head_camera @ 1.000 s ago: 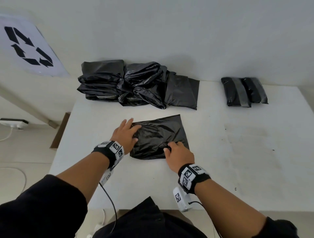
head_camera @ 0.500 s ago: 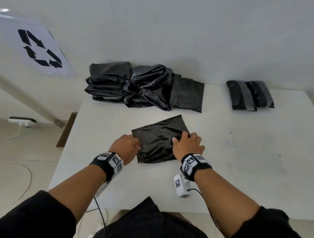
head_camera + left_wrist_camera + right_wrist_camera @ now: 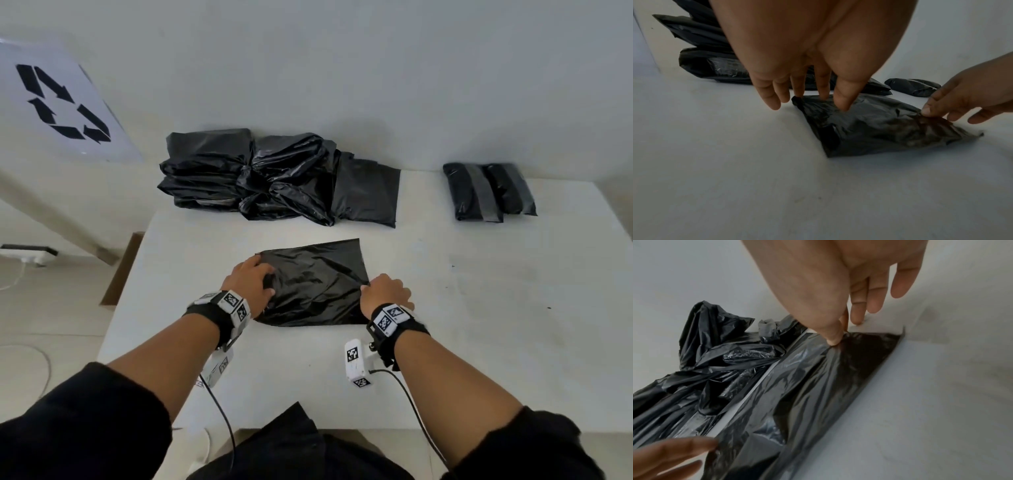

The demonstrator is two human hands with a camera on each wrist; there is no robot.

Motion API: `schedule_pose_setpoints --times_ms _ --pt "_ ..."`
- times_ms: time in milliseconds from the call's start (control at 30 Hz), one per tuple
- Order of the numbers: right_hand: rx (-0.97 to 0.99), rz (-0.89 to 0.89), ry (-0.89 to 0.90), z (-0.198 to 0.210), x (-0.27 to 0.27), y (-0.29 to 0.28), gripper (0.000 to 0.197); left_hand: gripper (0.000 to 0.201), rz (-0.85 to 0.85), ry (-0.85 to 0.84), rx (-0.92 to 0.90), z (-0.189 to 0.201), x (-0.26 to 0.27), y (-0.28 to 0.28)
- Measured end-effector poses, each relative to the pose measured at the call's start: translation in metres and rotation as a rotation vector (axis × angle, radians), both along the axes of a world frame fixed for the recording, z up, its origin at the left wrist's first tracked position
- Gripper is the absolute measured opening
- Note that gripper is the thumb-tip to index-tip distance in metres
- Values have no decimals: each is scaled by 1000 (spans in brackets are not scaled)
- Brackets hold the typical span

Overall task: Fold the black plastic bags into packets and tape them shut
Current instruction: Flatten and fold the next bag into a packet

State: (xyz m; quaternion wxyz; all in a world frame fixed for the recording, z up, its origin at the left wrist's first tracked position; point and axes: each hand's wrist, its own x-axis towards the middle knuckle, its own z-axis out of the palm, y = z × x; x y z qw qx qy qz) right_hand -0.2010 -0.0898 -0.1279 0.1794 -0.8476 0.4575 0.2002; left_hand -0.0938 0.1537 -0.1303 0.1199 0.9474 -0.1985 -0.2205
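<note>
Left hand (image 3: 249, 287) reaches forward, grip spread, straight fingertips (image 3: 840, 104) pressing the black bag's (image 3: 313, 284) left edge. Bag lies flat mid-desk (image 3: 479, 325). Right hand (image 3: 385, 291) angled down, grip pinching the bag's right edge.

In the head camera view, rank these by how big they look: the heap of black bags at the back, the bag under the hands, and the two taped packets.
1. Heap of black bags, largest.
2. Bag under the hands; it lies nearer the camera, yet looks smaller.
3. Taped packets, smallest, even together.
</note>
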Motion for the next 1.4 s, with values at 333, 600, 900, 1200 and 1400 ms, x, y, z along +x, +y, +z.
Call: schedule_pose_setpoints --times_ms 333,600,900,1200,1400 --pt "-36 323 -233 -9 -5 7 16 26 19 -197 -2 8 8 -2" --pt "77 413 -559 6 8 26 26 47 -164 -48 152 -3 2 17" --pt "101 663 -233 4 -8 53 33 29 -59 67 117 9 -9 25" --pt "4 473 -101 1 -11 34 55 65 -110 -64 -20 7 -25 30" --pt "4 491 -59 5 -17 29 50 122 -401 -16 309 0 -27 38"
